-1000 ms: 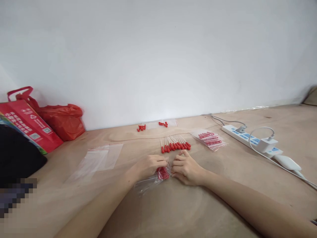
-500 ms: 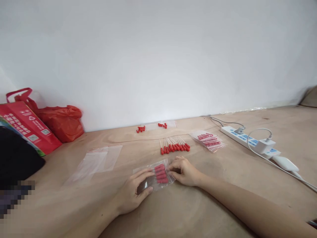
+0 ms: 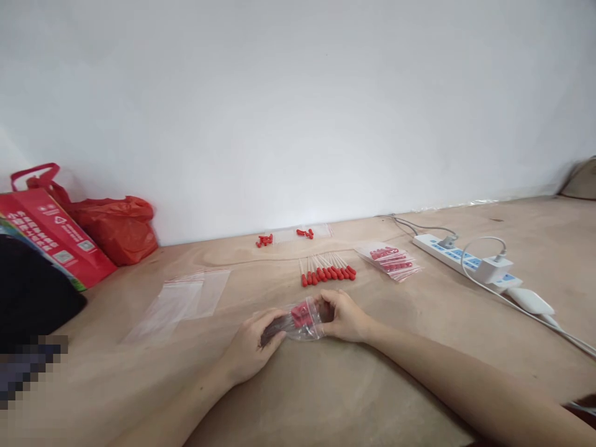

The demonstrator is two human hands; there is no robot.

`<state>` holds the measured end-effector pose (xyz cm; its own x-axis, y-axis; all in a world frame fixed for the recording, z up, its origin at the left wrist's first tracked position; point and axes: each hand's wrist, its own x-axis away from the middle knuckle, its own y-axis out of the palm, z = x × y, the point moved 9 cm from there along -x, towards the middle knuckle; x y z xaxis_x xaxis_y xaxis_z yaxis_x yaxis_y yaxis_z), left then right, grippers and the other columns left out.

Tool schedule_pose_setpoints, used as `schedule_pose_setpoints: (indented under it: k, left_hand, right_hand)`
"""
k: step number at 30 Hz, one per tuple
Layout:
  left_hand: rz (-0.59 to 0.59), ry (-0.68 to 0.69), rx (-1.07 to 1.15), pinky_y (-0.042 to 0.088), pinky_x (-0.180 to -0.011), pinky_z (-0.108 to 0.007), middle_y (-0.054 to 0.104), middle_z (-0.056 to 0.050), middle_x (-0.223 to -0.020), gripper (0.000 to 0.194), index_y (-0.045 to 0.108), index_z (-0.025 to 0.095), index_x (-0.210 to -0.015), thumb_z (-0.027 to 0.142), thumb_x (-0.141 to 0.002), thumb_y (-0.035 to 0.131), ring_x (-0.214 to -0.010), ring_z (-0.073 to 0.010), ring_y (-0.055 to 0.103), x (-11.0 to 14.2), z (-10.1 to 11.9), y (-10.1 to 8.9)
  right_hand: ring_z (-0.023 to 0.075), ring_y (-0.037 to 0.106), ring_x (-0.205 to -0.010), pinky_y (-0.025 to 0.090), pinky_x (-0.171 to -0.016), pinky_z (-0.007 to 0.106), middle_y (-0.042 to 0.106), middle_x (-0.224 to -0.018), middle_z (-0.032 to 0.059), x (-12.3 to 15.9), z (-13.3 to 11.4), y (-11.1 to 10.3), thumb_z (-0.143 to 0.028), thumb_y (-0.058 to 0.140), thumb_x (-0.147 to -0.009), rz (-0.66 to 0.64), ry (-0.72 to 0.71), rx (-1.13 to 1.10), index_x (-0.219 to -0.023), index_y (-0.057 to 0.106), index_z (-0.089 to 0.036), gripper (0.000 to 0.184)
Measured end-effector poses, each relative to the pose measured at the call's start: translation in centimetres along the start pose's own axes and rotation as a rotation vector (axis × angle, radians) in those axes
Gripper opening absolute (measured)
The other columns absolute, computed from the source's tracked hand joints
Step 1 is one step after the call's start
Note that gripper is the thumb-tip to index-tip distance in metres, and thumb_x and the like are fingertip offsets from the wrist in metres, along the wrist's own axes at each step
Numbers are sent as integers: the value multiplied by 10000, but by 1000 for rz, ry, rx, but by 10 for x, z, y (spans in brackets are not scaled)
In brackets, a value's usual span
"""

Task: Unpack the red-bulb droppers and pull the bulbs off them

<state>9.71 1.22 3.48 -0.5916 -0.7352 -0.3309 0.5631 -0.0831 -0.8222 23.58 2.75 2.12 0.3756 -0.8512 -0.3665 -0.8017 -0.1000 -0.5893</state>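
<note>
Backdrop: a pale wall point(image 3: 298, 112) stood behind a wood-toned desk point(image 3: 372, 385)
Clear bag: it point(image 3: 298, 327) lay between the two hands at the near middle of the desk, with red-ended sticks point(image 3: 302, 314) inside
Long axis: the bag ran roughly from 9 to 3 o'clock, the red ends towards 3 and the pale shafts towards the left hand
Left hand: it point(image 3: 255, 346) gripped the bag's 9 o'clock end between thumb and fingers
Right hand: it point(image 3: 345, 318) had thumb and fingers closed on the bag's 3 o'clock edge, beside the seal strip
Nearer hand: both touched the bag, but the right was closer to the red ends
Loose row: red-tipped sticks point(image 3: 328, 274) lay at about 1 o'clock from the bag, just beyond the right hand, tips facing the person
Filled bags: an overlapping group point(image 3: 397, 265) lay at 2 o'clock from the held bag, on the right hand's side
Flat bags: clear sleeves point(image 3: 184, 299) lay between 9 and 10 o'clock, nearer the left hand
</note>
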Motion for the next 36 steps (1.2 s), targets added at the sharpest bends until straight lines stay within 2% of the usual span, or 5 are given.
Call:
schedule_pose_setpoints:
  k: [10, 16, 21, 28, 36]
  left_hand:
    - [-29, 11, 24, 477, -806, -293, 626, -27, -1025, 266, 532, 217, -1066, 257, -812, 464, -923, -159, 586, 0, -3, 1]
    - [-30, -15, 27, 477, -791, -285, 640, -15, -987, 261, 538, 225, -1064, 259, -815, 467, -888, -153, 596, -1, -5, 1]
    - [-56, -57, 30, 470, -803, -297, 634, -26, -1007, 275, 539, 218, -1069, 262, -811, 455, -906, -162, 588, -1, -9, 2]
    - [-68, -123, 10, 459, -807, -285, 635, -17, -998, 258, 547, 223, -1031, 291, -810, 434, -915, -166, 581, 1, -21, 1]
    - [-72, -108, 11, 455, -820, -284, 632, -16, -1016, 265, 537, 221, -1044, 295, -811, 436, -926, -161, 580, 2, -24, 2]
  right_hand:
    - [106, 543, -637, 410, -557, 219, 608, -774, -4, -6, 10, 16, -241, 721, -574, -1, 86, -238, -891, 522, -180, 379]
    - [133, 530, -682, 377, -632, 257, 598, -707, -1, -5, -12, 6, -295, 697, -611, 41, -38, 129, -782, 618, -191, 215]
    - [119, 527, -674, 354, -681, 259, 603, -675, -19, -6, -24, 2, -263, 677, -640, 21, -112, 210, -776, 638, -210, 151]
    - [65, 424, -517, 343, -497, 187, 485, -580, -47, -5, 10, -13, -274, 652, -651, -19, 34, -151, -815, 608, -158, 205]
    - [49, 388, -499, 320, -481, 190, 447, -582, -66, -6, 22, -5, -365, 689, -623, -70, 125, -381, -779, 537, -160, 300]
